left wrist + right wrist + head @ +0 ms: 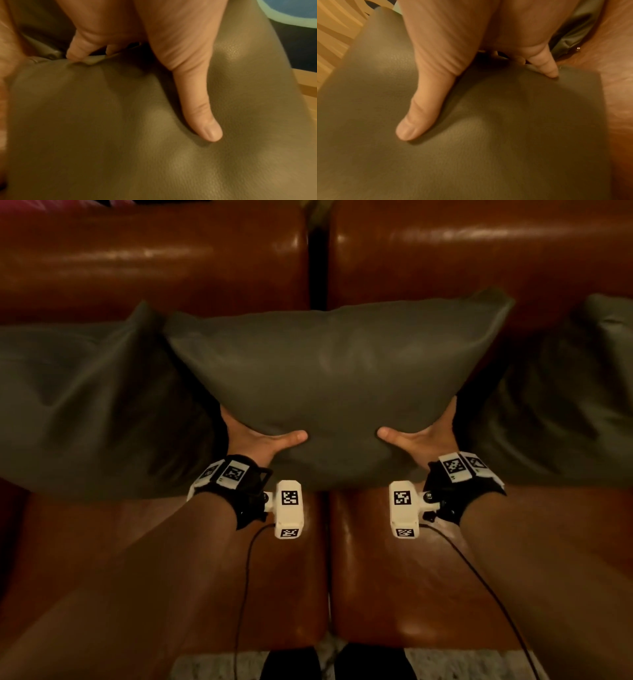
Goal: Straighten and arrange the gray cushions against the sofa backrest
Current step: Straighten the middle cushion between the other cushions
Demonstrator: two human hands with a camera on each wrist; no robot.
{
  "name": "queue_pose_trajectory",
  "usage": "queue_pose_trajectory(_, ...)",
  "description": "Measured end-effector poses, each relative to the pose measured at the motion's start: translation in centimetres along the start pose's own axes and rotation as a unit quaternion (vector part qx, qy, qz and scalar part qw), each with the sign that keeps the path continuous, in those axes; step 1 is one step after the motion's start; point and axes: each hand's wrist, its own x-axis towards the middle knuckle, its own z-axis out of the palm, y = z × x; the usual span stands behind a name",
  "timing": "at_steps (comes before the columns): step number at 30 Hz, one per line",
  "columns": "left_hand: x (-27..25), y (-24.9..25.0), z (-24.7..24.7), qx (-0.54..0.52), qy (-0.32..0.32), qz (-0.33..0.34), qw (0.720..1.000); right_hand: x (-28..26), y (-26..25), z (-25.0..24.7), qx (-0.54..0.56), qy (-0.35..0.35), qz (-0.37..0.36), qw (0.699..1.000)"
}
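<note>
A gray leather cushion [335,378] is held up in the middle, in front of the gap between two brown backrest sections [154,258]. My left hand [253,441] grips its lower left side, thumb on the front face, fingers hidden behind. On the lower right side my right hand [423,440] grips it the same way. The left wrist view shows my thumb [199,108] pressed into the cushion [120,135]. In the right wrist view the thumb [423,108] lies on the cushion [488,135]. Another gray cushion [85,405] leans at the left, a third [561,405] at the right.
The brown leather seat [411,570] lies below the held cushion, with a seam down the middle. Cables hang from both wrist cameras. A pale rug [212,666] and dark feet [342,662] show at the bottom edge.
</note>
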Motion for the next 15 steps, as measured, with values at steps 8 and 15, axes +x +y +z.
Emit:
queue_pose_trajectory(8,-1.3,1.1,0.9,0.007,-0.042,0.021,0.999,-2.2,1.7,-0.7,0.046,0.047,-0.026,0.997)
queue_pose_trajectory(15,-1.3,1.6,0.1,0.008,-0.025,0.019,0.999,-1.9,1.1,0.0,0.056,0.007,-0.030,0.998)
